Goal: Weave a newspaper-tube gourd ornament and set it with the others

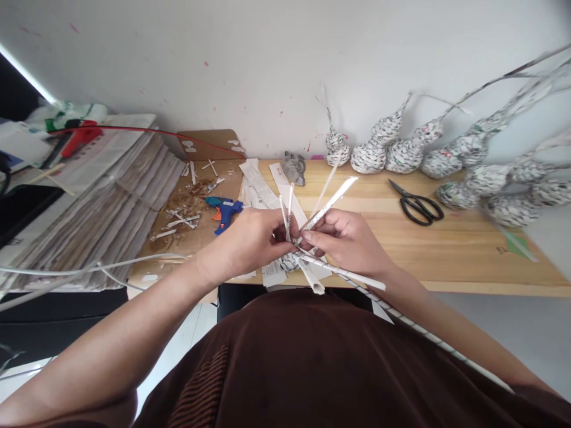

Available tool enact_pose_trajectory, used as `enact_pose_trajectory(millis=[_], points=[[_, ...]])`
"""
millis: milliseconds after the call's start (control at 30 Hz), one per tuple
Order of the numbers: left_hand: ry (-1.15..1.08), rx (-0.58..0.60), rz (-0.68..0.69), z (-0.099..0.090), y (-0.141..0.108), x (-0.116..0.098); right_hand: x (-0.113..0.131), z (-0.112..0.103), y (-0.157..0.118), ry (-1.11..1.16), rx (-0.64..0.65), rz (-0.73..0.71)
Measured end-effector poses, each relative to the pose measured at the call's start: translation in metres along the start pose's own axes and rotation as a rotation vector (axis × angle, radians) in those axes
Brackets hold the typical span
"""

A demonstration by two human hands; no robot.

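A small woven piece of rolled paper (289, 261) is between my two hands, near the table's front edge, with several paper tubes sticking out of it. My left hand (261, 238) is closed on its left side, the fingertips at the base of two short upright tubes. In my right hand (341, 238), thumb and fingers pinch a white paper tube (332, 202) that slants up to the right. A long tube (419, 330) runs from the piece down to the right, over my right forearm. My fingers partly hide the woven body.
Black scissors (419, 205) lie at the right, below a row of woven paper gourd shapes (368, 156) along the wall. A blue glue gun (225, 213) and paper scraps (182, 220) are at the left, beside stacked newspapers (102, 208). Flat paper strips (263, 187) lie behind my hands.
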State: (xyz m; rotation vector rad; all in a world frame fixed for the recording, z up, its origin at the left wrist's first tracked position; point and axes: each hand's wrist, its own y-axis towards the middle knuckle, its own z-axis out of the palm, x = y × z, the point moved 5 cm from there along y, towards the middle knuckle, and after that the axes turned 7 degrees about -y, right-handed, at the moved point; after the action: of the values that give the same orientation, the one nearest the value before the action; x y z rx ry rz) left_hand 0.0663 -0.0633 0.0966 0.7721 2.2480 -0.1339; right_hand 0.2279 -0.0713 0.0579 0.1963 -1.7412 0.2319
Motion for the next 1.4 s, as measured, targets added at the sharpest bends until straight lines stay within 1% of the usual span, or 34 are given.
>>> enact_pose_trajectory(millis=[33,100,167,233,300,400,467,500,533,567,667,733,833,900,967,1067,1167,1267,1333,1400], points=[[-0.011,-0.014,-0.019,0.0,0.0,0.0,0.001,0.001,-0.002,-0.014,-0.005,-0.021],[-0.038,-0.044,-0.038,0.001,-0.002,0.0,0.007,0.003,-0.009,-0.088,-0.02,-0.108],[-0.06,-0.051,-0.037,0.002,-0.005,0.0,0.014,0.005,-0.018,-0.24,-0.029,-0.228],[-0.065,-0.029,-0.014,0.003,-0.008,-0.001,0.019,0.008,-0.025,-0.378,-0.005,-0.324],[-0.062,-0.012,0.021,0.004,-0.01,-0.001,0.021,0.008,-0.028,-0.417,0.056,-0.36],[-0.063,-0.011,0.077,0.004,-0.013,-0.002,0.017,0.005,-0.021,-0.32,0.15,-0.312],[-0.044,-0.019,0.114,0.005,-0.014,-0.002,0.012,-0.001,-0.013,-0.252,0.133,-0.279],[-0.027,-0.024,0.128,0.005,-0.015,-0.002,0.011,-0.003,-0.01,-0.254,0.106,-0.298],[-0.007,-0.031,0.139,0.006,-0.015,-0.002,0.011,-0.004,-0.006,-0.295,0.085,-0.342],[0.012,-0.03,0.146,0.006,-0.016,-0.002,0.011,-0.003,-0.004,-0.369,0.093,-0.409],[0.044,-0.019,0.167,0.007,-0.019,-0.004,0.01,0.003,-0.002,-0.56,0.175,-0.556],[0.057,-0.005,0.167,0.006,-0.021,-0.007,0.01,0.005,-0.001,-0.631,0.183,-0.6],[0.078,0.011,0.178,0.005,-0.023,-0.01,0.011,0.008,-0.003,-0.754,0.118,-0.642],[0.092,0.009,0.176,0.004,-0.023,-0.011,0.012,0.011,-0.004,-0.839,0.062,-0.639],[0.102,0.004,0.151,0.004,-0.023,-0.009,0.013,0.012,-0.007,-0.903,0.033,-0.635],[0.089,-0.015,0.089,0.005,-0.022,-0.007,0.014,0.011,-0.012,-0.917,0.07,-0.61],[0.084,-0.058,0.056,0.008,-0.023,-0.005,0.014,0.004,-0.018,-0.82,0.146,-0.574],[0.13,-0.109,0.047,0.01,-0.025,-0.004,0.015,-0.002,-0.021,-0.704,0.18,-0.543],[0.138,-0.117,0.047,0.011,-0.026,-0.005,0.013,-0.003,-0.021,-0.628,0.188,-0.473],[0.114,-0.106,0.057,0.01,-0.026,-0.007,0.008,-0.002,-0.021,-0.508,0.206,-0.352]])
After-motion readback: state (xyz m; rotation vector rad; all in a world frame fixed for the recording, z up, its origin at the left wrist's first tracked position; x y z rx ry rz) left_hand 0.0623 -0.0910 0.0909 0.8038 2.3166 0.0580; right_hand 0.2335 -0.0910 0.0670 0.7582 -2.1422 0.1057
